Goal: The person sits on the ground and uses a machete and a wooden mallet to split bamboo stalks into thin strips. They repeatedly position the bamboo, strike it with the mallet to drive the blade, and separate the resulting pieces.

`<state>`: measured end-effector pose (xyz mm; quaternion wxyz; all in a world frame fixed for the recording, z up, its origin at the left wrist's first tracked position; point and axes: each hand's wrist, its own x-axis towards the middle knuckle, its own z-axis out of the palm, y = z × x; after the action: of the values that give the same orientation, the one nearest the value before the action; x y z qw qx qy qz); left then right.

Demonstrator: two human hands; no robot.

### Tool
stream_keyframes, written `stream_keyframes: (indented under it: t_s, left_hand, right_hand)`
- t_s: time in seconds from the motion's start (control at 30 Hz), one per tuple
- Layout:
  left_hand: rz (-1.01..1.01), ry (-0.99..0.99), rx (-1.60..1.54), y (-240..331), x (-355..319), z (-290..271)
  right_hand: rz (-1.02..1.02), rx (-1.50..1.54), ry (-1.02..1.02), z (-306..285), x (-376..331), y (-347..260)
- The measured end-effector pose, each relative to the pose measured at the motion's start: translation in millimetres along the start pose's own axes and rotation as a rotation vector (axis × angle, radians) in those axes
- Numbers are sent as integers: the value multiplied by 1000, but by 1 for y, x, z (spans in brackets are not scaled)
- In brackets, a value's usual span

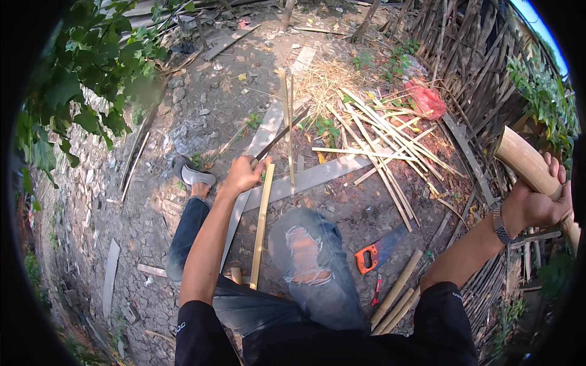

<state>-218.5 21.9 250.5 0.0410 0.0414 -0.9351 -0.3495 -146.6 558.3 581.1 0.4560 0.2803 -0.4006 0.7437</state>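
Observation:
My left hand (244, 175) is closed round the handle of a long knife (282, 132), its dark blade pointing up and to the right. The blade crosses an upright bamboo piece (289, 143), which looks split in two near the top. Out at the far right, my right hand (540, 198) grips a thick bamboo length (528, 162), held raised and tilted, well apart from the knife. A flat bamboo strip (262, 226) lies between my legs, near my left forearm.
Split bamboo strips (390, 143) lie heaped ahead, beside pale shavings (326, 85) and a red plastic bag (425, 99). Grey boards (317, 179) cross the dirt. By my knee are an orange-handled saw (368, 258), a red utility knife (376, 290) and bamboo poles (397, 293). A stick fence stands right.

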Motion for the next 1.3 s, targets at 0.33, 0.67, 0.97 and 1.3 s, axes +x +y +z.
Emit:
stream_keyframes:
  t_s: [0.33,0.67,0.97,1.3]
  left_hand:
    - [-10,-58,92,-20,0,-8]
    - [-135,-36,76,-21,0,1]
    - [-144,-245,229,8,3,1]
    - [-176,-93,130,-60,-27,44]
  right_hand:
    - [1324,-1031,-923,-80,-316,82]
    - [171,-159,-138,43,-28,-4]
    - [1751,-996,-792,-85,-348,51]
    - [1880,315,-232,-151,-322,11]
